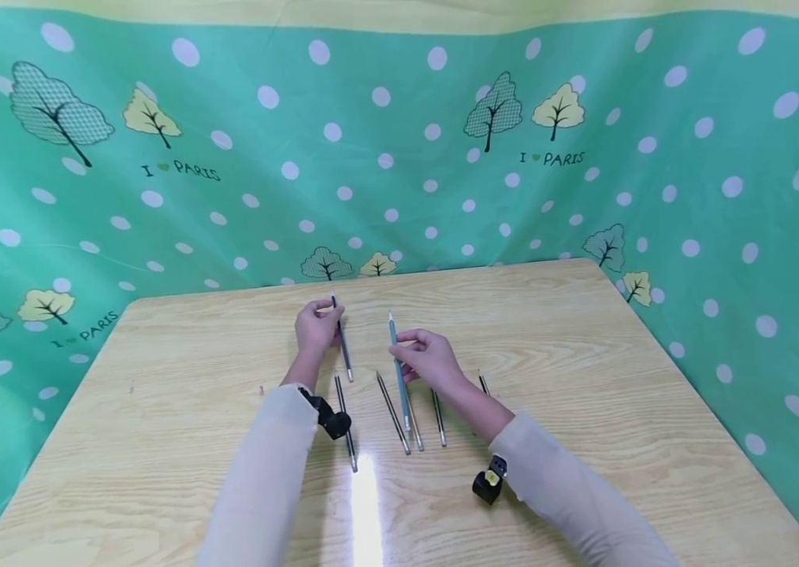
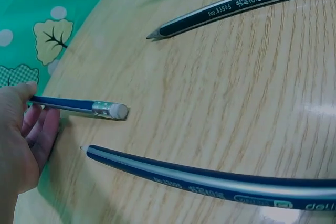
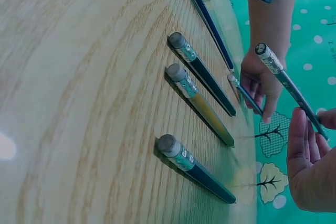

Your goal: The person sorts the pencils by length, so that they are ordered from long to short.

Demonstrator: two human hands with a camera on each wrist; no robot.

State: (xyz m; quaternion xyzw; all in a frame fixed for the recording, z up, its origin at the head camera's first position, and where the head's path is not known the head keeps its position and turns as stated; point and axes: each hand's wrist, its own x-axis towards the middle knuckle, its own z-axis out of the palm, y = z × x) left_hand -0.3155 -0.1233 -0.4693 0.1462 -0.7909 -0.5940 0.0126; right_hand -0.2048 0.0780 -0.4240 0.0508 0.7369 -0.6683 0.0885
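Near the back of the table, my left hand (image 1: 317,327) pinches a dark blue pencil (image 1: 344,352), its eraser end towards me. My right hand (image 1: 433,362) holds a light blue pencil (image 1: 399,382) between thumb and fingers, point away from me. In the right wrist view that light blue pencil (image 3: 292,89) is raised off the table. Below the hands lie a dark pencil (image 1: 339,391) partly behind the left wrist camera, a black pencil (image 1: 392,413), a yellow pencil (image 3: 209,115) and another black pencil (image 1: 438,417).
One more dark pencil (image 1: 483,382) lies partly hidden behind my right forearm. The wooden table (image 1: 584,339) ends at a green dotted cloth (image 1: 399,157) at the back and sides. A tiny scrap (image 1: 261,390) sits left of my left sleeve.
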